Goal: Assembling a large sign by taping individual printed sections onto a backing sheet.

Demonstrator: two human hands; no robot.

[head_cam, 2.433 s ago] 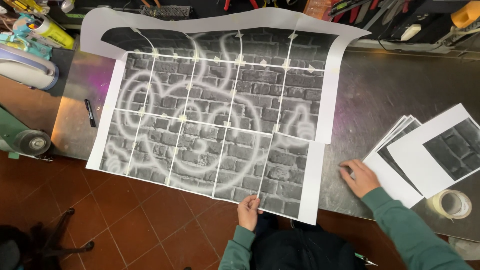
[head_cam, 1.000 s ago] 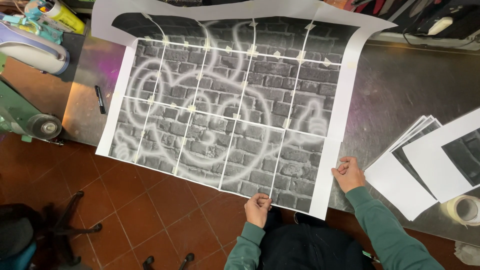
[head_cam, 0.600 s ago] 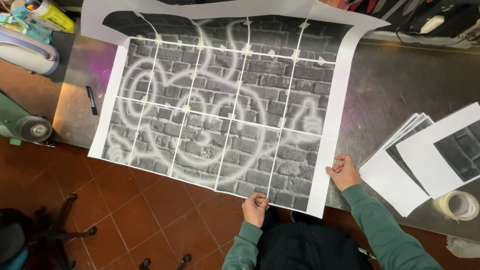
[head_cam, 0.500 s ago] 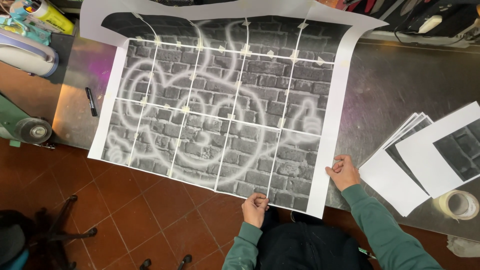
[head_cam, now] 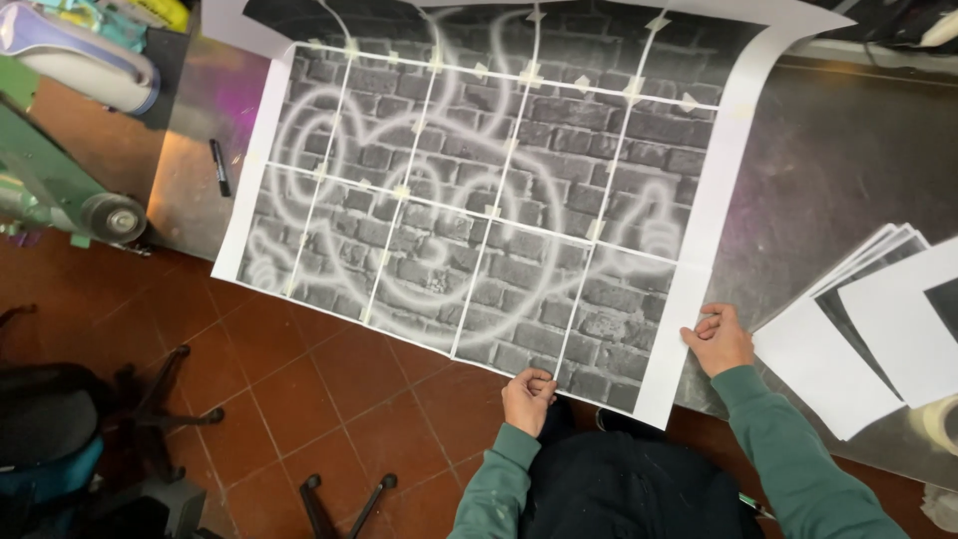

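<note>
The big brick-wall poster (head_cam: 479,190) lay across the metal table (head_cam: 848,160), its near edge hanging over the floor. Left hand (head_cam: 527,397) pinched that bottom edge, right hand (head_cam: 718,339) gripped the bottom right corner, just beside a stack of printed sheets (head_cam: 858,349).

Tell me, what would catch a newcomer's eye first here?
The big poster, pieced from many taped sheets showing a grey brick wall with a white sprayed drawing, covers most of the metal table and hangs over its near edge. The left hand and right hand grip its near edge. A stack of printed sheets lies at right.
</note>
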